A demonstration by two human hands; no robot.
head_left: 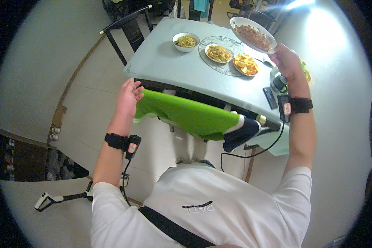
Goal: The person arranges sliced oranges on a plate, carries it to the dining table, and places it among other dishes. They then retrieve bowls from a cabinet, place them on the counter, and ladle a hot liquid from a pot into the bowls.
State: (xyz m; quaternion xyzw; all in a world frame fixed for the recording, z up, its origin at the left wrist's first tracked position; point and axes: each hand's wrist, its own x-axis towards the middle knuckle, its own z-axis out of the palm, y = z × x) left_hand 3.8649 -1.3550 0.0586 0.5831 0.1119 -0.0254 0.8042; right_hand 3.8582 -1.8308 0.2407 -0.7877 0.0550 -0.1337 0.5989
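Note:
My right hand is raised over the table's right side. It grips the rim of a white plate that carries reddish-brown, finely chopped food. The plate is tilted and held above the tabletop. My left hand hangs in the air by the table's near left corner, fingers apart, holding nothing. Close to it is a bright green cloth draped over a chair. On the table stand a white bowl of yellow-green food, a plate of yellowish food and a plate of orange wedges.
The pale table bears a round patterned mat under the dishes. A dark phone and a jar sit near its right edge. A dark chair stands at the far left. A white-and-black handheld appliance lies lower left.

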